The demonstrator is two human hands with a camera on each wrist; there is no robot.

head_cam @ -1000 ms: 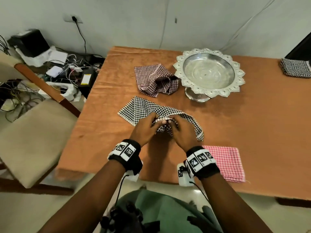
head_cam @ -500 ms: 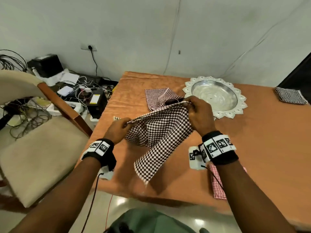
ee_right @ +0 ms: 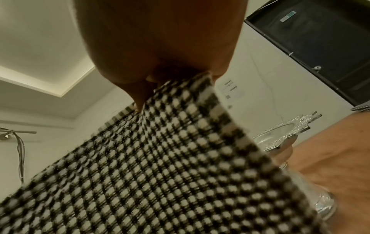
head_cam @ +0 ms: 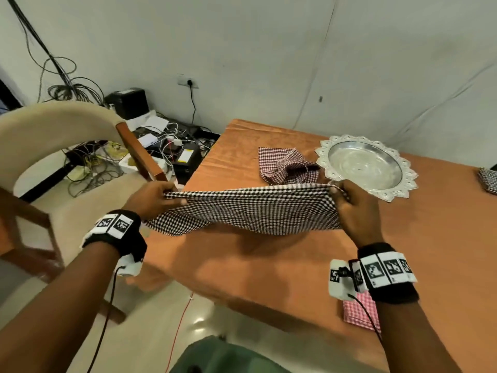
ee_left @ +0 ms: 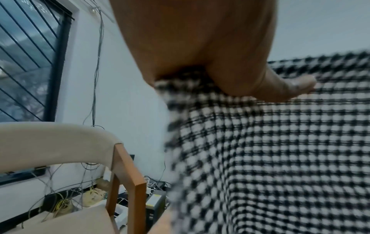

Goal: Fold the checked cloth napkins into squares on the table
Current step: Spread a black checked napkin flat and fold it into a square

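Note:
A black-and-white checked napkin (head_cam: 250, 208) hangs stretched wide in the air above the orange table (head_cam: 269, 265). My left hand (head_cam: 158, 197) pinches its left top corner and my right hand (head_cam: 349, 203) pinches the right top corner. In the left wrist view the thumb lies over the napkin (ee_left: 260, 150). The right wrist view shows fingers pinching the napkin's (ee_right: 160, 166) corner. A crumpled dark-red checked napkin (head_cam: 285, 166) lies on the table behind. A folded pink checked napkin (head_cam: 360, 312) sits at the near edge under my right wrist.
A silver footed tray (head_cam: 367, 165) stands at the back right, close to my right hand. Another folded black checked napkin (head_cam: 488, 180) lies at the far right edge. A beige chair (head_cam: 53, 157) stands left of the table, with cables and boxes (head_cam: 166, 146) on the floor behind it.
Both hands lifted the black-and-white napkin off the table and drew apart, stretching its top edge wide. The head view has tilted up.

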